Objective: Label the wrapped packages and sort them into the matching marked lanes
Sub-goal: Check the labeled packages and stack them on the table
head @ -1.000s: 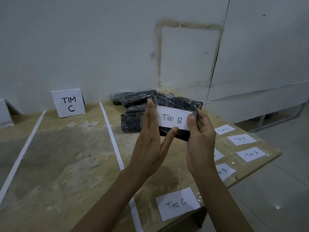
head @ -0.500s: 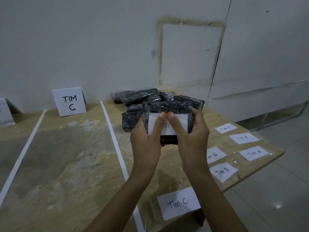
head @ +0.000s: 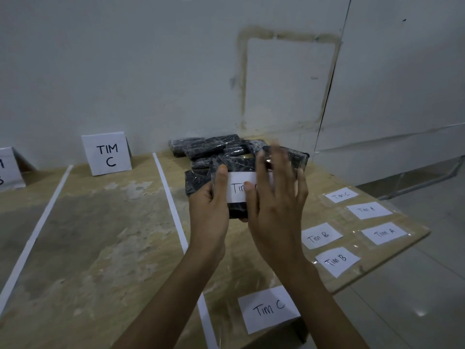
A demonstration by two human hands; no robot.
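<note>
Right hand opened, fingers spread flat over label; left hand grips package, thumb on top.

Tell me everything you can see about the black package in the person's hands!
The black package is a flattish block wrapped in dark, shiny, crinkled plastic film. It is held up above the wooden table, its broad face toward the camera. A white paper label lies across that face; only "Tim" shows, the rest is hidden. The left hand grips its left side, thumb on the label's edge. The right hand, fingers spread and blurred, lies flat over the label's right part.
</note>
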